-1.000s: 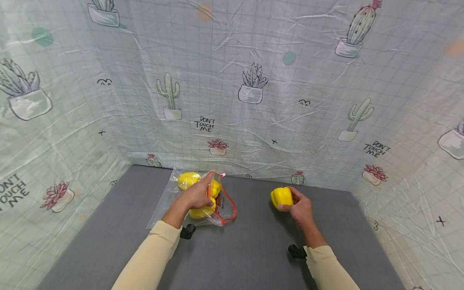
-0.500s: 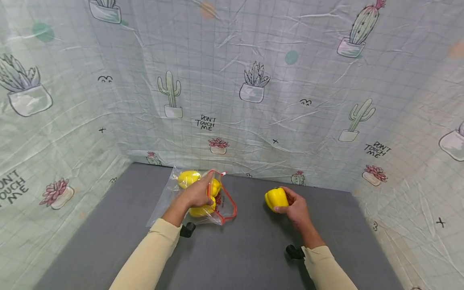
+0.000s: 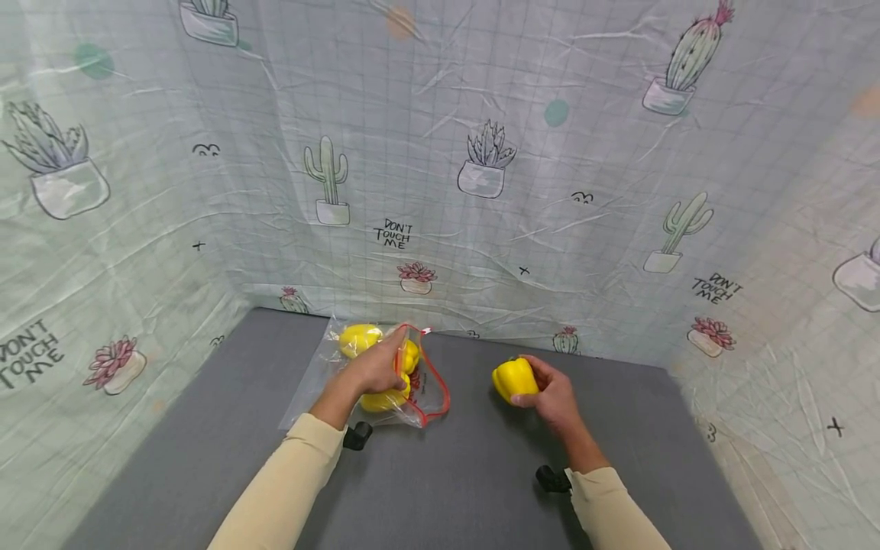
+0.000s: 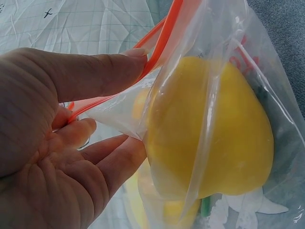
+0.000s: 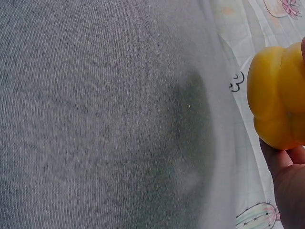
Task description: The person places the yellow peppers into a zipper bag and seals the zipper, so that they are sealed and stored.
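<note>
My left hand point(image 3: 378, 367) grips the red-edged mouth of a clear zip bag point(image 3: 312, 389), with the thumb along the rim in the left wrist view. Inside the bag lie several yellow bell peppers point(image 3: 359, 340); one large pepper point(image 4: 214, 129) sits close to the fingers under the clear plastic. The bag's red rim point(image 3: 440, 382) gapes toward the right. Across from it, my right hand point(image 3: 558, 393) holds another yellow bell pepper point(image 3: 514, 380) by its right side, thumb in front and fingers behind. In the right wrist view that pepper point(image 5: 274, 100) shows at the right edge.
A grey cloth-covered table point(image 3: 440, 481) lies under both hands. Behind and at the sides hangs a wrinkled sheet point(image 3: 440, 191) printed with cacti. Each wrist carries a small black camera point(image 3: 357, 435). Grey table surface separates the bag from the right hand's pepper.
My right hand has moved left with its pepper, nearer the bag's mouth, and the pepper has turned a little. My left hand and the bag stay in place.
</note>
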Tool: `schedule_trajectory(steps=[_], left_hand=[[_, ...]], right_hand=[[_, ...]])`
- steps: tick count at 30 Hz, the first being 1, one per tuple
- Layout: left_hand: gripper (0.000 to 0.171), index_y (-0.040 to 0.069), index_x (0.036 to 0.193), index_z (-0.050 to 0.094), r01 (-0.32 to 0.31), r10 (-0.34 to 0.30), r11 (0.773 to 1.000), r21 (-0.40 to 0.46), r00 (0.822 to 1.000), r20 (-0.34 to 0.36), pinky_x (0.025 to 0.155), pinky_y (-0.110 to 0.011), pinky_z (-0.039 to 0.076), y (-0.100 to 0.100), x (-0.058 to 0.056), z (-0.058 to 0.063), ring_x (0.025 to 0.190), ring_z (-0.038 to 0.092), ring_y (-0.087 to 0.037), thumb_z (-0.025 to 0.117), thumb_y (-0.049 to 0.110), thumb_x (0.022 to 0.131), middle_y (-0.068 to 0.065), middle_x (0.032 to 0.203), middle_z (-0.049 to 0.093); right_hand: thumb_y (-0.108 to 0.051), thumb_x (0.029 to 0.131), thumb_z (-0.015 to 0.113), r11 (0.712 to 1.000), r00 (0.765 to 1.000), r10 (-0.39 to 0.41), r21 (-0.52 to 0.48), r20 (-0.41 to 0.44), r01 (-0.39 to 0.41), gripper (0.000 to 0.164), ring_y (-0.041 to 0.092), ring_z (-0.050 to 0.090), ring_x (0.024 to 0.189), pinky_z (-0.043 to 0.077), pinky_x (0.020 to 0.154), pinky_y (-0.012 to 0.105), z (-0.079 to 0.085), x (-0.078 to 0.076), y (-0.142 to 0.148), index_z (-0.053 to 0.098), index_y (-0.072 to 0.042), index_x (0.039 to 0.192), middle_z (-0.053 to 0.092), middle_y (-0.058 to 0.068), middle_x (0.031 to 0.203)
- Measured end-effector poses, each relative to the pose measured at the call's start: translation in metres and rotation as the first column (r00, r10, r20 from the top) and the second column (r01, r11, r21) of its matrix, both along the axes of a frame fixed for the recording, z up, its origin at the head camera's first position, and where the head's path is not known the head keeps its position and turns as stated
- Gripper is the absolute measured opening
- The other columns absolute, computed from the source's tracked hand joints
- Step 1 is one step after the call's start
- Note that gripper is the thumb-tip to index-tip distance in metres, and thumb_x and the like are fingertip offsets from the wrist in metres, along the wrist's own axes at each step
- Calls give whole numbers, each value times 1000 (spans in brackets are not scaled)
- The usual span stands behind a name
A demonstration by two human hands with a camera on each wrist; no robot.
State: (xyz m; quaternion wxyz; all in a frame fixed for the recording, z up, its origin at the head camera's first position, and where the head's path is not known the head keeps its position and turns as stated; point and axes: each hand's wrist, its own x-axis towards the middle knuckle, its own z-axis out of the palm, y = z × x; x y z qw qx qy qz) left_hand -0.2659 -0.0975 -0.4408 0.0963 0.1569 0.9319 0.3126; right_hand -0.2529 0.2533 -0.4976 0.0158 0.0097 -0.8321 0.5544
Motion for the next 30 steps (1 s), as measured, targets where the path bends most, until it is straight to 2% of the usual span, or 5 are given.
schedule_trajectory(steps=[6,13,17,24,30], left_hand=[[114,4,168,11,-6,6,1000,-3,1000,-11,116,-52,45,1,-1,-2,145,48,-41,86,4,81,-21,172,24],[113,5,167,14,-14,14,1000,-22,1000,-8,111,-51,51,1,0,-3,132,58,-37,86,4,81,-20,170,32],[113,5,167,13,-14,14,1000,-25,1000,-15,113,-51,49,1,1,-2,137,55,-38,86,5,81,-19,172,27],[111,4,167,14,-15,15,1000,-16,1000,-5,113,-51,49,1,3,-1,134,57,-37,85,4,82,-20,169,33],[110,3,167,14,-5,5,1000,-14,1000,-14,118,-52,44,3,2,-1,145,48,-39,84,3,81,-19,172,28]], right_hand=[[4,80,85,999,999,42,-14,-3,-42,80,39,59,134,50,111,50,0,0,-6,52,-6,152,56,20,154],[5,77,87,999,999,48,1,-11,-48,80,35,62,126,54,103,39,-2,2,-11,55,-7,150,59,20,151],[5,76,87,998,998,63,-9,-17,-63,80,35,62,126,54,104,41,-2,2,-14,56,-6,149,60,20,150],[6,76,87,996,996,83,-17,-26,-83,79,33,63,124,54,103,38,0,2,-21,57,-6,148,61,20,149],[8,75,87,992,993,116,-40,-31,-117,80,34,63,126,53,106,41,1,5,-26,56,-4,148,60,20,150]])
